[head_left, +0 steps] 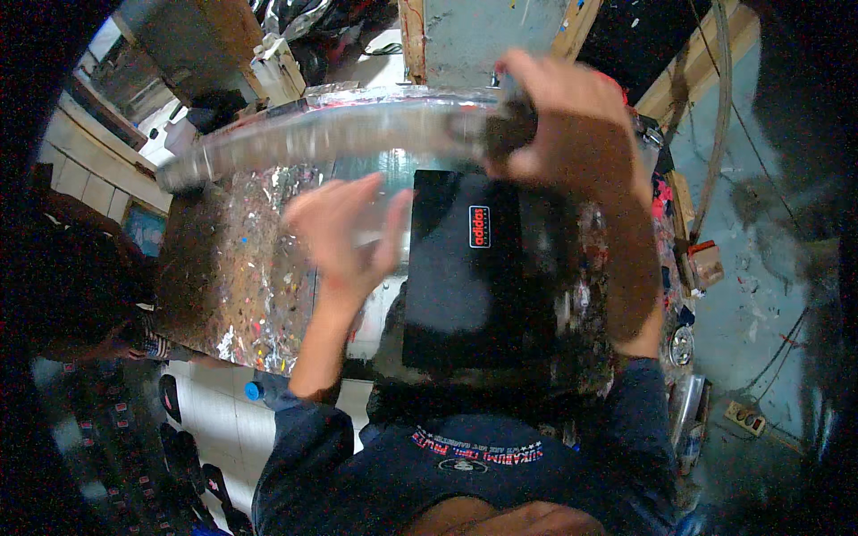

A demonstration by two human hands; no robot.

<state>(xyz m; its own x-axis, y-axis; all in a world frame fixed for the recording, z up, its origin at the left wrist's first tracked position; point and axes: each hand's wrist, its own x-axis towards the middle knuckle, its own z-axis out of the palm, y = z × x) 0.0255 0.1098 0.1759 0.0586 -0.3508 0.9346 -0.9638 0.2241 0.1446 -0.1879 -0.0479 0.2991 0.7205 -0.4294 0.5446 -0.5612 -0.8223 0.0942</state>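
A flat black rectangular piece (456,295) lies on the worktable in front of me, with a small red-and-white print (480,227) near its upper right. Above its far end, my right hand (576,112) is closed round the dark end of a long grey bar (357,134), which stretches away to the left across the table. Motion smears the bar, so its exact kind cannot be made out. My left hand (344,228) hovers beside the black piece's left edge, fingers and thumb apart, holding nothing. It is blurred too.
The worktable (259,268) is spattered with paint. Another person (80,286) is close by on the left. Dark flat pieces with small prints (107,447) lie at the lower left, near a blue cap (254,390). A power socket strip (744,417) lies at the right, below a hanging hose (722,116).
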